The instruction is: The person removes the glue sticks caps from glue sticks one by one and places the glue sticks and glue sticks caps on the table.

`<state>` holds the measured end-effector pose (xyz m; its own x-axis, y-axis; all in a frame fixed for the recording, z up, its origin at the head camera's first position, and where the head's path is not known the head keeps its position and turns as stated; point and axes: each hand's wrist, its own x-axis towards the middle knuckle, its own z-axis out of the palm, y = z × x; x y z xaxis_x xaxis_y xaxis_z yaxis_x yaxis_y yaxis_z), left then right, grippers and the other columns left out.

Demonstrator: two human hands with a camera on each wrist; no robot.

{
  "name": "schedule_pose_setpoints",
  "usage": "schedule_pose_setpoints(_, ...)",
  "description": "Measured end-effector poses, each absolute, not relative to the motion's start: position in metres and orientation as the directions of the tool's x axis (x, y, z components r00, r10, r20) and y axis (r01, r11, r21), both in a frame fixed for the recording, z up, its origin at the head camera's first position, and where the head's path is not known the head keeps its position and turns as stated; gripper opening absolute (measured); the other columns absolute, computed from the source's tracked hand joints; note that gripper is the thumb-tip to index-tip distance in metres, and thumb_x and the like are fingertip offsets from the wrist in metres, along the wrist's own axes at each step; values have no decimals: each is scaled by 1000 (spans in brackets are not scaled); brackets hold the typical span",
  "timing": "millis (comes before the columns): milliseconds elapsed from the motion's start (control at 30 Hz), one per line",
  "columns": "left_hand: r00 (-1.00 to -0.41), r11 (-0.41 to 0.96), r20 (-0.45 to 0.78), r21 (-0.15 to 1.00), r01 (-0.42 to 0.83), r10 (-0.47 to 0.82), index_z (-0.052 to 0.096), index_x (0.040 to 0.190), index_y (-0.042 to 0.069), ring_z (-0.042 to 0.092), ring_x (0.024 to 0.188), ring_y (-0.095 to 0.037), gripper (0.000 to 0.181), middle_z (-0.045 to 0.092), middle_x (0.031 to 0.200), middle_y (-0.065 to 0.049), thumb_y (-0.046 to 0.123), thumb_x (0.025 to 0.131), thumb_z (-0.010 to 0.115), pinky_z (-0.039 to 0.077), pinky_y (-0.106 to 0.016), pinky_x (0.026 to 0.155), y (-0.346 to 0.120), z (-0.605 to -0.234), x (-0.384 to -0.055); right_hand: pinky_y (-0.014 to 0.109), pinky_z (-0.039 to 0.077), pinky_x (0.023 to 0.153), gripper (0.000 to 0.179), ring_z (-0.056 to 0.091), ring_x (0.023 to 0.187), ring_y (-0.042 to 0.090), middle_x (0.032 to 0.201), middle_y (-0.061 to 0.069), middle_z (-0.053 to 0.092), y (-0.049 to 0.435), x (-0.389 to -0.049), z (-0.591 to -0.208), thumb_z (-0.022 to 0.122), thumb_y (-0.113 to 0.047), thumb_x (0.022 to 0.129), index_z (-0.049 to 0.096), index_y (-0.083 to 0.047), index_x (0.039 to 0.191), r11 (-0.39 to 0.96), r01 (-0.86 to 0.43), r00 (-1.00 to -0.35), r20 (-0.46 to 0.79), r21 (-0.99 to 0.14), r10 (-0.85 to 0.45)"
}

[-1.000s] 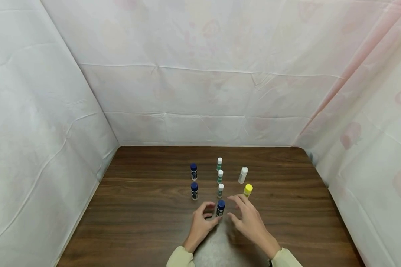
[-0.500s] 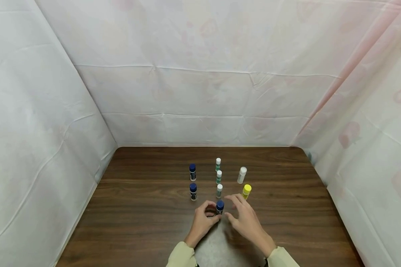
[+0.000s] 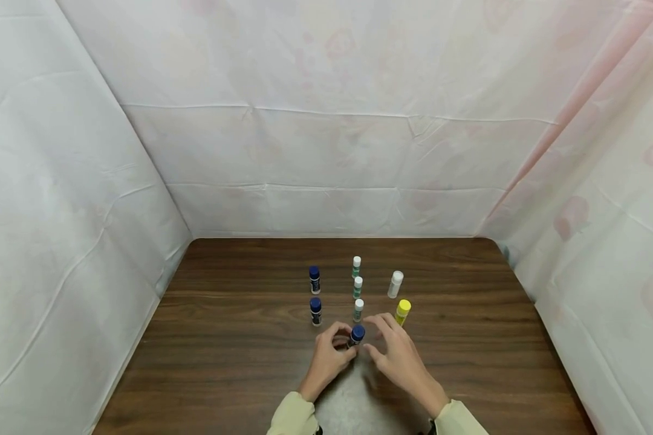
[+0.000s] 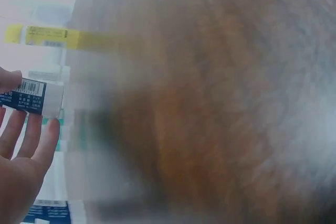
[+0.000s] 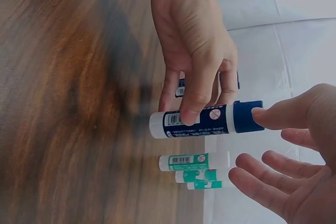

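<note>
Since the earlier frame the blue glue stick has tipped from upright, its cap now leaning towards the table's right edge. The left hand pinches it between thumb and fingers, farther from the back edge of the table than the other sticks. The right hand is beside it, thumb and fingers apart; whether its thumb touches the cap, I cannot tell. Towards the back edge stand three green sticks, with two navy sticks on the left-edge side.
</note>
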<state>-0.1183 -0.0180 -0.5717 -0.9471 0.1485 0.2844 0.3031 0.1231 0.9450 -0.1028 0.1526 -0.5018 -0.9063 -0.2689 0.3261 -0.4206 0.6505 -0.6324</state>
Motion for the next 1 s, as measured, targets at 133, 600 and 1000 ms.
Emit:
schedule_pose_setpoints(133,-931,117,321,932,343,173,60,98,0,65,87,-30,30,64,94,-14,-14,73,68,53,-51,76,-22,-548,-113,27,51,64,53,60,82,18,107,0,57,151,-104,-499,80,0,70,61,-15,116,636,-441,-896,347,-634,-276)
schedule_pose_setpoints(600,-836,313,532,778,545,135,63,91,8,63,82,-21,33,64,87,-5,-10,64,73,55,-39,71,-28,-544,-114,21,50,55,44,57,75,9,101,0,55,142,-103,-490,78,3,72,62,-14,109,544,-503,-864,400,-672,-305)
schedule_pose_setpoints(1000,-745,384,636,648,658,202,64,91,13,59,81,-12,34,60,88,7,-3,63,74,52,-27,71,-37,-535,-114,24,52,49,35,59,74,12,95,2,58,141,-100,-480,78,11,68,64,-5,96,430,-606,-795,506,-669,-333)
